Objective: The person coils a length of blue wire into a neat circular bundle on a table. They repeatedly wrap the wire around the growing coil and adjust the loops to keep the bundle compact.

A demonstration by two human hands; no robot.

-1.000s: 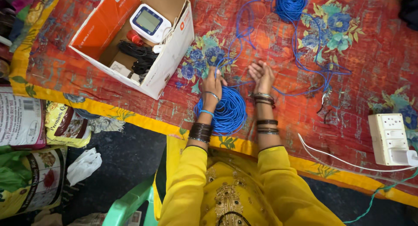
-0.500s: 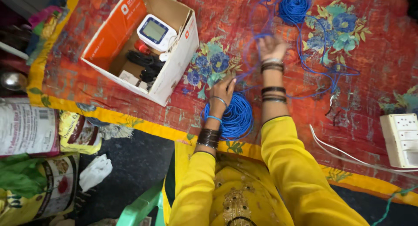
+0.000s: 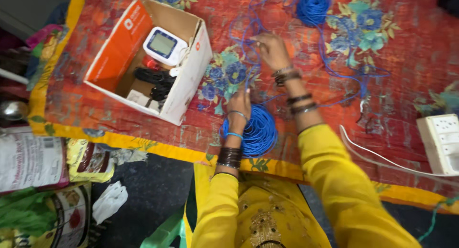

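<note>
Since the earlier frame the right hand [image 3: 271, 49] has swung left and lower, from near the far ball [image 3: 313, 6] to a spot above the floral patch, fingers pinched on a loose strand of blue wire [image 3: 248, 33]. Left hand [image 3: 240, 103] has hardly shifted: it rests closed on the top edge of the flat blue coil [image 3: 256, 131], pressing it to the quilt [image 3: 406, 66] near the yellow border.

Wire of this kind looks light, thin and springy; I judge it will kink and tangle readily, and loose loops trail across the quilt between coil and ball. Best grip seems to be a pinch on a single strand for the feeding hand, and a flat palm on the coil's rim to stop it springing open.

An open cardboard box [image 3: 119, 47] sits to the left on the quilt. Inside lie a white monitor [image 3: 165, 44] with a grey screen, a bundle of black cord [image 3: 153, 78], a small red piece and a white block. A white socket board [image 3: 442, 143] with its cable lies at right.
</note>
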